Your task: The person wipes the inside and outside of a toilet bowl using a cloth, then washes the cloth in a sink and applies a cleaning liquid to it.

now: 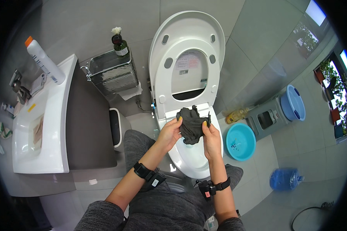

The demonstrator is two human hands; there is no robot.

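Between both hands hangs a dark grey crumpled cloth (191, 125), above the bowl of a white toilet (202, 169). My left hand (170, 133) pinches its left edge, thumb on top. The right edge is gripped by my right hand (212, 140), also thumb on top. Behind the cloth, the toilet's seat ring (167, 78) and lid (188, 20) are both raised. Part of the bowl is hidden by the cloth and hands. A black strap with a small device is on each forearm.
At left are a white washbasin (59, 115) with a spray can (46, 62), a glass-like tissue box (115, 76) bearing a green bottle (120, 46), and a waste bin (123, 127). At right stand a turquoise basin (240, 142), a yellow-liquid bottle (236, 116), a grey stool (269, 117), a blue basin (292, 102) and a water jug (284, 179).
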